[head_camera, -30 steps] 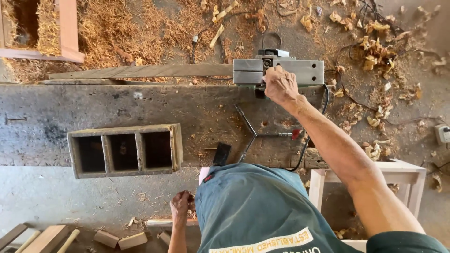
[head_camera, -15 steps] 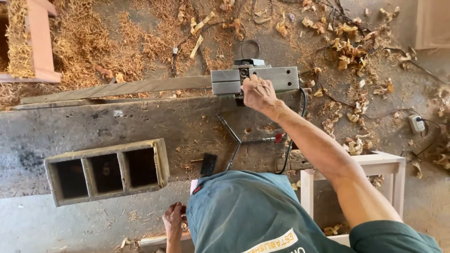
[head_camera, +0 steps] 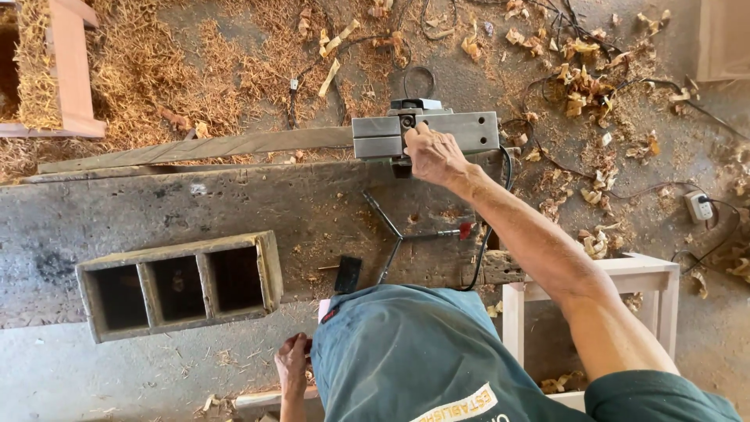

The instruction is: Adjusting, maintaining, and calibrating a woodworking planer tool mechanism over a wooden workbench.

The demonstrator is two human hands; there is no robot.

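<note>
Planer [head_camera: 426,134]: heavy, rigid metal; my right hand [head_camera: 433,154] clamps its top handle, best hold. Left hand [head_camera: 292,365] low, grip unclear.

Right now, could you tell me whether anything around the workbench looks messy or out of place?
Wood shavings lie thick on the floor beyond the workbench, with cords trailing through them. The right hand grips the power planer on the plank.

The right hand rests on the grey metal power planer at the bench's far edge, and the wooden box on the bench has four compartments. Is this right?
Not quite. In the head view the right hand does rest on the grey metal power planer, but the wooden box has three compartments, not four.
</note>
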